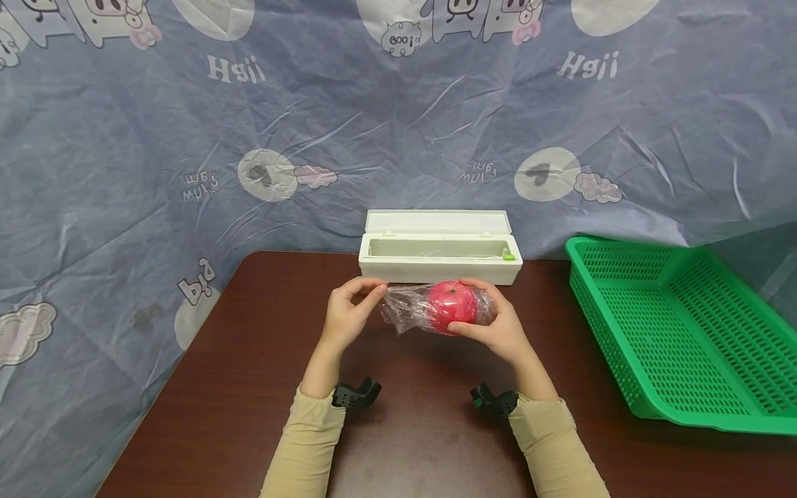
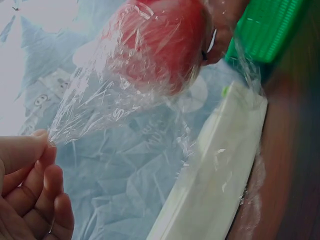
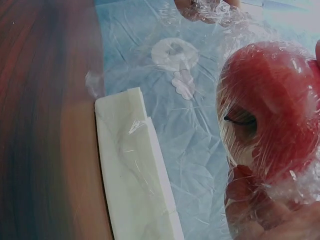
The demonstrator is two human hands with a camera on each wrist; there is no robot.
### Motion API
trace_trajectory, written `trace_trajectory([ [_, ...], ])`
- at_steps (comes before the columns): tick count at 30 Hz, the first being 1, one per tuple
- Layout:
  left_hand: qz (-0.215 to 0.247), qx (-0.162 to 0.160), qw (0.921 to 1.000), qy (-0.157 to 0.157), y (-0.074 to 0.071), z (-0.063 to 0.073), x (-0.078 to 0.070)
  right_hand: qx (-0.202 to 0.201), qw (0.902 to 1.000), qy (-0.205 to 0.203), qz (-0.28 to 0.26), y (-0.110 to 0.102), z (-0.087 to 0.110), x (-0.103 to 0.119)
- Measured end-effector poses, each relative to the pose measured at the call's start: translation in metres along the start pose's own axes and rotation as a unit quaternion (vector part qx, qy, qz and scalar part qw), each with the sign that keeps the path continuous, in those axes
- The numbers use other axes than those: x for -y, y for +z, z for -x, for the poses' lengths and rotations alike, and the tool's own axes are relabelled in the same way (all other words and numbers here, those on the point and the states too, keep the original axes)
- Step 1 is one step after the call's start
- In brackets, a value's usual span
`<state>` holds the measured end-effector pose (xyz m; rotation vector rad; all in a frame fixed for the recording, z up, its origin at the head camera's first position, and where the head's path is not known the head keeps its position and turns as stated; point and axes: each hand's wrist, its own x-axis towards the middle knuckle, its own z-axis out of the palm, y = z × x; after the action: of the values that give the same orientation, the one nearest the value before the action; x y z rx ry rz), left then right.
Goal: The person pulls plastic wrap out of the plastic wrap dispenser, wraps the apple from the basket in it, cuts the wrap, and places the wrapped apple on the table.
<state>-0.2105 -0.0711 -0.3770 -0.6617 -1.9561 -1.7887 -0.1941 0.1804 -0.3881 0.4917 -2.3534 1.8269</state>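
My right hand (image 1: 498, 328) grips a red apple (image 1: 451, 304) wrapped in clear plastic film, thumb below and fingers above it. The apple is held up over the table, in front of a white box. In the right wrist view the dark stem of the apple (image 3: 280, 110) shows through the film. My left hand (image 1: 346, 315) pinches a gathered end of the plastic film (image 1: 401, 308) between thumb and fingertips. Seen from the left wrist, the film (image 2: 110, 107) stretches taut from those fingertips to the apple, and a loose sheet of it hangs down.
At the back of the table (image 1: 274, 332) stands the white cling film box (image 1: 438, 270), its lid raised, with a small green piece at its right end. A green perforated basket (image 1: 679, 346) sits at the right. A patterned grey-blue cloth (image 1: 373, 138) hangs behind.
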Motion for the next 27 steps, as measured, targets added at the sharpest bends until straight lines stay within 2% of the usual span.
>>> trace_trajectory([
  [5,-0.015,-0.006,0.9999,0.001,-0.005,-0.001,0.001,0.007,0.9998,-0.011,-0.014,-0.004,-0.005,-0.020],
  [9,-0.026,-0.025,0.9993,0.005,-0.005,-0.002,-0.003,0.005,0.9997,-0.018,-0.016,-0.002,-0.005,-0.023],
  [14,-0.066,-0.078,0.9942,0.033,-0.001,-0.002,-0.015,-0.007,0.9997,-0.013,-0.018,-0.002,-0.005,-0.025],
  [17,-0.066,-0.093,0.9914,0.065,0.003,-0.001,-0.021,-0.019,0.9998,-0.003,-0.011,-0.002,-0.006,-0.026],
  [23,-0.074,-0.069,0.9862,0.130,0.019,0.003,-0.013,-0.009,0.9999,0.004,-0.013,0.005,-0.006,-0.025],
  [27,-0.089,-0.036,0.9835,0.154,0.033,0.009,-0.014,0.008,0.9999,-0.009,-0.001,0.015,-0.001,-0.007],
])
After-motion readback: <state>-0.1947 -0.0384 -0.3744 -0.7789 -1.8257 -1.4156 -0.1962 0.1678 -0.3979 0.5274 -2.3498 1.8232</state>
